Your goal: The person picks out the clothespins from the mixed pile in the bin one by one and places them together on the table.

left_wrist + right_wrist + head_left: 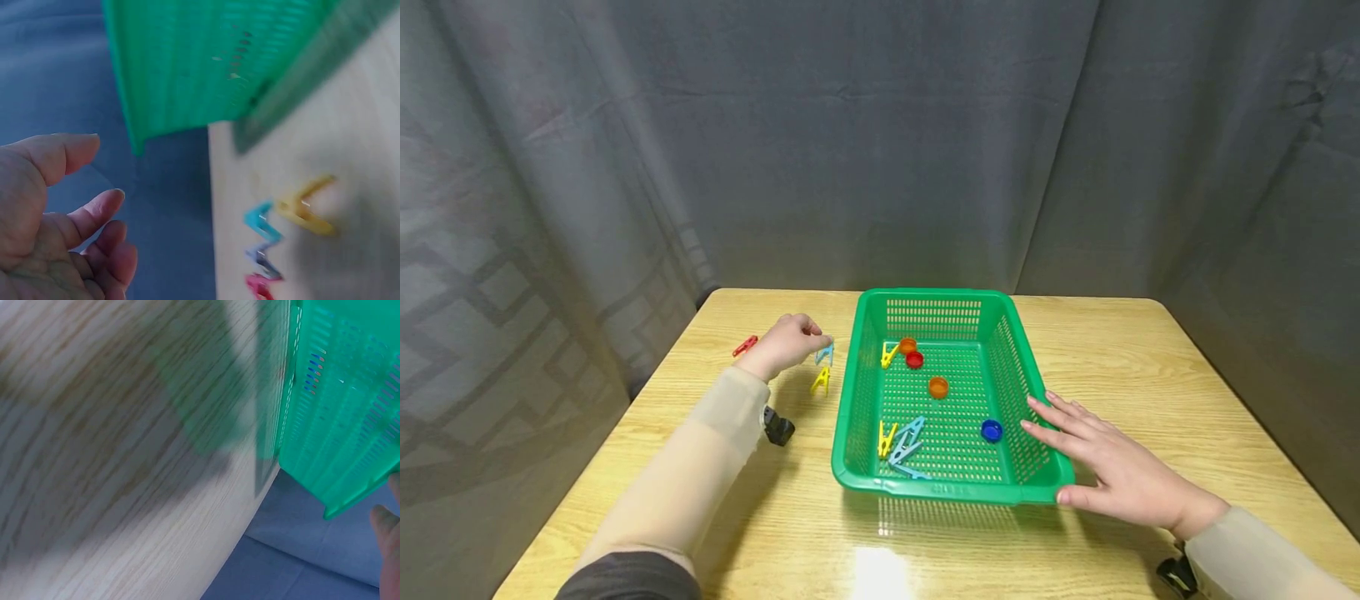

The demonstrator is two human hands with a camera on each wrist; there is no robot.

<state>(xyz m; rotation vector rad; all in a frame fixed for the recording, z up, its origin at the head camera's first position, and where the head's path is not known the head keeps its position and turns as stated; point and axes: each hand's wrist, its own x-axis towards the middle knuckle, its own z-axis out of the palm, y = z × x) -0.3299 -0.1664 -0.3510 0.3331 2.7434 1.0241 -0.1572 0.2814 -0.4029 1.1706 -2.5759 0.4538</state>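
My left hand (785,343) hovers left of the green basket (844,417), over a light blue clothespin (830,352). In the left wrist view its thumb and loosely bent fingers stand apart with nothing between them. A yellow clothespin (824,375) lies just nearer, and a red clothespin (745,346) lies farther left. The left wrist view also shows a purplish clothespin (265,261) between the blue and red ones. My right hand (1120,475) rests on the basket's right rim near the front corner, fingers spread and straight.
Inside the basket lie yellow clothespins (882,442), several light blue clothespins (904,452), orange caps (938,387), a red cap (914,360) and a blue cap (992,431). The wooden table (1120,358) is bordered by grey curtains (865,167).
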